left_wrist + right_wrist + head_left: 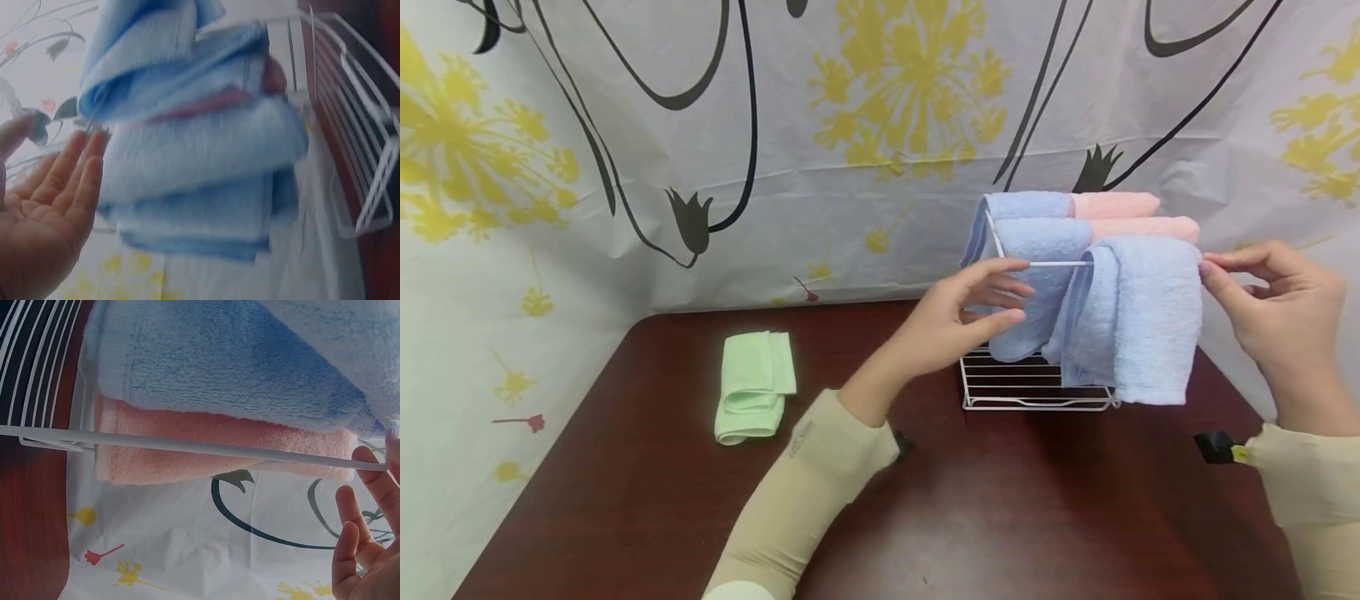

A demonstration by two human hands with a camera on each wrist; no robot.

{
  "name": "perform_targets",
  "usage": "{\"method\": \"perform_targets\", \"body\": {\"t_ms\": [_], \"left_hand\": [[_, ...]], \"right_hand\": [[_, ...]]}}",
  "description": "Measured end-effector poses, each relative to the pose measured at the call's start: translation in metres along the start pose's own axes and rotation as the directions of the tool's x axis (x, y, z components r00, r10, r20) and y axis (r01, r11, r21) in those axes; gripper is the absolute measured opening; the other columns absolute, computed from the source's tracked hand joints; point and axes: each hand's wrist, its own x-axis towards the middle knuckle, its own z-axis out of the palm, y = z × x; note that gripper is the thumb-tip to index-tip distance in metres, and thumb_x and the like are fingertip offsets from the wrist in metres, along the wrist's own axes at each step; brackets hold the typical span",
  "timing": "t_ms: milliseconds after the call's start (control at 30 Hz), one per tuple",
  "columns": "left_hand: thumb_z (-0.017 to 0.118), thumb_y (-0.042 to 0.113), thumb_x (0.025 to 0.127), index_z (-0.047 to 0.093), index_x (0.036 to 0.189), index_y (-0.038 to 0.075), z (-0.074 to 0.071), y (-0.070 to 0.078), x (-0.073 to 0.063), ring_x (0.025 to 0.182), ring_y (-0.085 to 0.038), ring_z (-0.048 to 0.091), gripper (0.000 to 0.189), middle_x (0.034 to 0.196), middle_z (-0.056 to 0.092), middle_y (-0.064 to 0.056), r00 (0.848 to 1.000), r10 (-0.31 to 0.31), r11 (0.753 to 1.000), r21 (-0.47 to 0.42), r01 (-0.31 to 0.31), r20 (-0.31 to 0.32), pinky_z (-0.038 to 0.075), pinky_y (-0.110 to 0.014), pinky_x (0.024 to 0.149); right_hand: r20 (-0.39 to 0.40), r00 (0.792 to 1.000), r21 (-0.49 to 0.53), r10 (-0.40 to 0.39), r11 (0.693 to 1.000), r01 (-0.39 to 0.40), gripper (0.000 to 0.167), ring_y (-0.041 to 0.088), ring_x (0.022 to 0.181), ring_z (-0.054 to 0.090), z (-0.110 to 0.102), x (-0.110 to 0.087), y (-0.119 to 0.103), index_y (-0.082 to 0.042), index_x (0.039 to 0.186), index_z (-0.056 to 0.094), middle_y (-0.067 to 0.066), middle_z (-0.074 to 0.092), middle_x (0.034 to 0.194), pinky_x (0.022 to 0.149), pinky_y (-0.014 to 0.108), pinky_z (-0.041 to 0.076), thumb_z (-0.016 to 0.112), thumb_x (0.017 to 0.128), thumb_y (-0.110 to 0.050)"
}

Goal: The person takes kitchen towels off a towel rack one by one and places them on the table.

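Observation:
A white wire rack stands on the table, with blue towels and pink towels draped over its raised bars. Over the front bar hangs a folded blue towel, its two layers falling unevenly. My right hand pinches the upper right edge of this towel between thumb and index finger, right at the corner of the bar. At the rack's left side is my left hand, fingers extended and apart, fingertips by the bar's left end. The left wrist view shows that palm holding nothing.
A folded light green towel lies on the dark red-brown table, left of the rack. Behind the table hangs a white cloth with yellow and grey flower prints, close to the rack's back.

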Motion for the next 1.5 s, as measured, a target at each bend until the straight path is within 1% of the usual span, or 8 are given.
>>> {"method": "perform_targets", "body": {"t_ms": [167,300,567,833,1067,1267,1400,1500], "left_hand": [[0.064,0.009,0.096,0.043,0.147,0.007,0.025,-0.001,0.009,0.117,-0.019,0.065,0.055,0.135,0.060,-0.016,1.000,0.003,1.000,-0.003,-0.003,-0.019,0.052,-0.019,0.095],[0.065,0.011,0.096,0.038,0.151,0.011,0.038,0.000,0.018,0.117,-0.012,0.064,0.060,0.141,0.057,-0.012,0.999,0.002,1.000,0.005,-0.002,-0.037,0.052,-0.017,0.092],[0.065,0.016,0.097,0.031,0.153,0.022,0.056,-0.003,0.036,0.115,-0.006,0.062,0.066,0.143,0.055,-0.008,0.996,-0.073,0.996,-0.049,0.071,-0.049,0.051,-0.015,0.092],[0.068,0.018,0.095,0.022,0.156,0.034,0.070,-0.003,0.050,0.124,-0.002,0.056,0.079,0.144,0.057,-0.005,0.993,-0.094,0.993,-0.083,0.088,-0.076,0.046,-0.013,0.098],[0.070,0.021,0.093,0.026,0.154,0.032,0.080,0.005,0.064,0.102,0.004,0.056,0.076,0.128,0.064,-0.001,0.991,-0.119,0.993,0.007,0.120,-0.067,0.048,-0.010,0.084],[0.077,0.032,0.087,0.034,0.150,0.038,0.091,0.012,0.072,0.103,0.004,0.055,0.076,0.134,0.057,0.011,0.966,-0.172,0.973,0.116,0.197,-0.194,0.047,-0.010,0.079],[0.079,0.034,0.085,0.038,0.148,0.035,0.095,0.014,0.075,0.101,0.003,0.057,0.075,0.133,0.061,0.010,0.944,-0.187,0.959,0.157,0.235,-0.273,0.045,-0.010,0.078],[0.077,0.031,0.087,0.043,0.146,0.030,0.095,0.014,0.075,0.098,0.003,0.055,0.068,0.131,0.063,0.007,0.939,-0.174,0.955,0.181,0.234,-0.295,0.044,-0.008,0.078]], "right_hand": [[0.001,1.000,0.006,0.006,1.000,-0.006,0.009,-0.006,0.073,0.062,0.000,0.000,-0.001,0.011,0.090,0.073,-0.024,0.072,0.083,0.056,0.006,0.043,0.074,0.082,0.008],[0.004,1.000,-0.008,0.006,1.000,-0.006,0.010,-0.007,0.075,0.063,0.000,0.000,-0.001,0.012,0.091,0.072,-0.025,0.072,0.084,0.056,0.006,0.043,0.073,0.083,0.007],[-0.015,1.000,-0.008,0.027,1.000,-0.028,0.009,-0.007,0.074,0.064,0.003,-0.001,-0.001,0.007,0.091,0.074,-0.025,0.072,0.083,0.057,0.006,0.043,0.074,0.082,0.005],[-0.017,1.000,-0.006,0.019,1.000,-0.019,0.009,-0.007,0.076,0.064,0.003,-0.002,0.001,0.011,0.090,0.072,-0.026,0.072,0.083,0.055,0.006,0.042,0.073,0.083,0.005],[-0.034,0.999,0.020,0.014,1.000,-0.013,0.008,-0.007,0.075,0.064,0.001,-0.001,0.001,0.012,0.088,0.072,-0.024,0.072,0.082,0.054,0.006,0.042,0.073,0.083,0.006],[-0.025,1.000,0.068,-0.011,0.998,0.013,0.012,-0.005,0.077,0.066,0.002,0.000,0.002,0.016,0.091,0.070,-0.020,0.073,0.084,0.056,0.005,0.044,0.072,0.083,0.007],[-0.026,1.000,0.046,-0.008,0.999,0.009,0.013,-0.007,0.076,0.065,0.001,0.000,0.001,0.016,0.091,0.070,-0.022,0.073,0.083,0.057,0.004,0.045,0.072,0.084,0.006],[-0.024,1.000,0.017,0.013,1.000,-0.013,0.014,-0.007,0.075,0.065,0.001,0.000,0.000,0.015,0.092,0.070,-0.024,0.072,0.083,0.058,0.004,0.045,0.073,0.083,0.006]]}}
